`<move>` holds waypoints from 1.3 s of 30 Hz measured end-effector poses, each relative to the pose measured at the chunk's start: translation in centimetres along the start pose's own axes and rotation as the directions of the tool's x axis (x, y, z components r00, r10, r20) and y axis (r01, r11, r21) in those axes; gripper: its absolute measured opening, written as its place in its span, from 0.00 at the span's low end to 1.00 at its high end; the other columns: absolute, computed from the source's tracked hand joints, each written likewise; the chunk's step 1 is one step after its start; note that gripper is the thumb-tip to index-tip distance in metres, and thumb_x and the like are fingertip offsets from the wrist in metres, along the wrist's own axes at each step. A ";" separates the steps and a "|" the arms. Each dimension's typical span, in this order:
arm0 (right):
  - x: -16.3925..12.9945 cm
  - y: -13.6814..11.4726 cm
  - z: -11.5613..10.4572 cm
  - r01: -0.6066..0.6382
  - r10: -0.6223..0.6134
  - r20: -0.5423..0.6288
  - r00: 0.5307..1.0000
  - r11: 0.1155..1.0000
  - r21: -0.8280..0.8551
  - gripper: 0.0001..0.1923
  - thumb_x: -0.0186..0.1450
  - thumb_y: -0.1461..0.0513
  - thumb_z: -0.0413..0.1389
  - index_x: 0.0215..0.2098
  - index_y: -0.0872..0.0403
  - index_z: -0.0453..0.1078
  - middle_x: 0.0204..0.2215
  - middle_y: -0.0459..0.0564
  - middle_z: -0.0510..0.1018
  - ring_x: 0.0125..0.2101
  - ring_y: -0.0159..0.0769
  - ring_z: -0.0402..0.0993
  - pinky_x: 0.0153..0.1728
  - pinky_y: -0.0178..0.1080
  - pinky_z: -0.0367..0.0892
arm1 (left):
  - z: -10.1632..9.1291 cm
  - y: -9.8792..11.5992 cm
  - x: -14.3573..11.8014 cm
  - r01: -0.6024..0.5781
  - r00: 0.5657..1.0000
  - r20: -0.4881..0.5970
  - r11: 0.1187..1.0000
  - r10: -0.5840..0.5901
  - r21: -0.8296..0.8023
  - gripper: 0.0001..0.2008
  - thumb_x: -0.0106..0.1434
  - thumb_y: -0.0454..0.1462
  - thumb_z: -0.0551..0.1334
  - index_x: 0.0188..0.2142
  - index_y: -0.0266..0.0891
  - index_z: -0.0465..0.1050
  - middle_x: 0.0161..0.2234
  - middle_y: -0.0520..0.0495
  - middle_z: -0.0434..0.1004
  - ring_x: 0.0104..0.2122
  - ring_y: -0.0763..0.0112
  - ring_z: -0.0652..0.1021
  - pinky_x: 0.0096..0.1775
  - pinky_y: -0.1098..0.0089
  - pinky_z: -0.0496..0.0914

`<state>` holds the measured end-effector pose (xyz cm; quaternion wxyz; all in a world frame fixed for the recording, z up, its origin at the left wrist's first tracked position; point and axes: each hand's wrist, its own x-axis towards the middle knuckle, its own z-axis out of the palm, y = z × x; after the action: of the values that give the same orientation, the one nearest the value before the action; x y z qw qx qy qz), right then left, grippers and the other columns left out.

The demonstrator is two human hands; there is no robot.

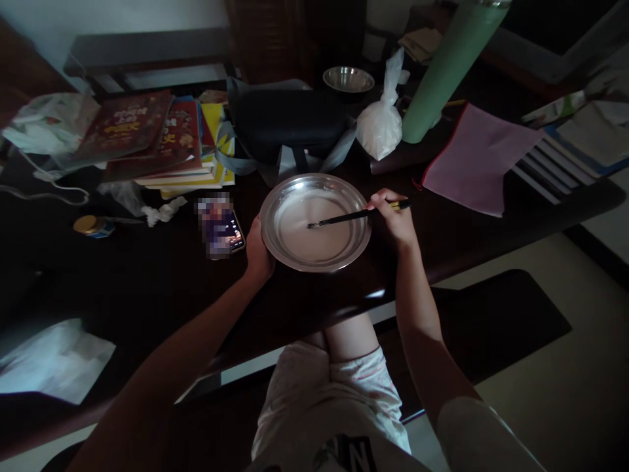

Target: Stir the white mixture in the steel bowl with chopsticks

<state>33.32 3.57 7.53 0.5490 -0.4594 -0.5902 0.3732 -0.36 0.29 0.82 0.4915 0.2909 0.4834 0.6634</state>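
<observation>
A shiny metal bowl (268,229) stands on the dark table and holds a pale, whitish mixture (314,246) with a smooth surface. My left hand (258,249) is closed round the bowl's left side, its thumb by the rim and the other fingers mostly hidden beneath. Over the right rim, my right hand (393,213) grips black chopsticks (351,216) with gold-marked ends. They slant down to the left, and their tips meet the mixture near the middle of the bowl.
Left of the bowl lies a lit phone (223,226), with stacked books (162,141) behind it. A black bag (289,121), a tied bag of white powder (381,128), a tall green flask (449,72) and another metal bowl (348,79) stand beyond. A pink pouch (479,160) lies right.
</observation>
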 end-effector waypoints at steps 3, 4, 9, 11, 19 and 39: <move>0.0 0.0 -0.1 -0.004 0.005 -0.030 1.000 0.999 0.037 0.42 0.62 0.20 0.76 0.24 0.44 0.77 0.22 0.42 0.79 0.29 0.40 0.85 0.40 0.46 0.83 | 0.4 0.0 -0.2 -0.001 0.999 -0.052 1.000 0.000 -0.011 0.18 0.80 0.56 0.73 0.46 0.46 0.91 0.55 0.44 0.98 0.67 0.49 0.91 0.76 0.53 0.83; 0.0 0.0 -0.1 -0.006 0.007 -0.005 1.000 0.999 0.042 0.42 0.62 0.20 0.77 0.24 0.44 0.78 0.23 0.42 0.79 0.29 0.40 0.85 0.40 0.46 0.83 | 0.5 0.1 -0.2 0.002 0.999 -0.054 1.000 -0.002 -0.008 0.18 0.80 0.56 0.72 0.46 0.46 0.91 0.54 0.45 0.98 0.67 0.49 0.92 0.75 0.54 0.84; 0.0 0.0 0.0 0.002 -0.002 0.053 0.999 1.000 0.008 0.41 0.62 0.19 0.76 0.26 0.43 0.80 0.24 0.43 0.82 0.31 0.41 0.85 0.44 0.49 0.85 | 0.3 -0.2 -0.2 -0.036 0.999 -0.025 0.999 0.037 0.025 0.21 0.78 0.60 0.74 0.44 0.48 0.89 0.51 0.45 0.97 0.63 0.50 0.91 0.72 0.55 0.84; 0.0 0.0 0.0 0.001 -0.001 -0.007 1.000 1.000 0.003 0.43 0.62 0.18 0.74 0.25 0.43 0.78 0.23 0.43 0.80 0.31 0.41 0.85 0.42 0.48 0.83 | 0.0 -0.4 0.0 -0.053 0.999 -0.008 0.998 0.053 0.039 0.23 0.78 0.63 0.73 0.45 0.48 0.89 0.53 0.45 0.97 0.63 0.50 0.91 0.71 0.55 0.84; -0.1 -0.4 0.3 0.017 -0.016 0.041 0.999 1.000 -0.012 0.43 0.60 0.18 0.75 0.25 0.43 0.80 0.25 0.44 0.82 0.32 0.41 0.84 0.44 0.49 0.84 | -0.5 -0.9 0.3 -0.065 0.998 0.004 0.997 0.065 0.034 0.22 0.78 0.62 0.74 0.46 0.49 0.89 0.52 0.46 0.97 0.63 0.51 0.91 0.70 0.57 0.84; -0.2 -0.4 0.2 -0.002 0.002 0.025 1.000 1.000 -0.019 0.43 0.61 0.17 0.74 0.26 0.43 0.78 0.25 0.44 0.82 0.33 0.42 0.85 0.44 0.49 0.84 | 0.3 -0.6 -0.1 -0.044 0.998 -0.034 0.999 0.044 -0.004 0.20 0.80 0.59 0.74 0.45 0.47 0.89 0.53 0.45 0.97 0.63 0.49 0.92 0.72 0.54 0.85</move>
<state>33.08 3.31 7.83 0.5369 -0.4605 -0.6001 0.3738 0.16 0.30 0.40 0.4692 0.2890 0.4836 0.6801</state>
